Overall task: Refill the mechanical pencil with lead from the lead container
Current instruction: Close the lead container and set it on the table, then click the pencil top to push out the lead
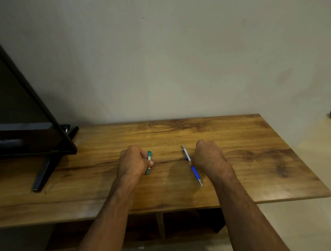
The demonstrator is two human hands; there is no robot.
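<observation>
Wooden table [236, 141]: left hand [133, 161] pinches lead container [149, 161], right hand [209, 155] pinches mechanical pencil [194, 169], mid-table.

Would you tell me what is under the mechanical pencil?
The mechanical pencil lies on the bare wooden table. The right hand touches its middle, so the contact there is hidden.

A room in a home, it seems: a long wood-grain tabletop [236, 141] set against a plain off-white painted wall [177, 59], a black flat-screen television on a slanted black foot [19, 111] well left of the left hand [133, 160], pale glossy floor tiles [314, 223] right of the right hand [208, 154]
</observation>
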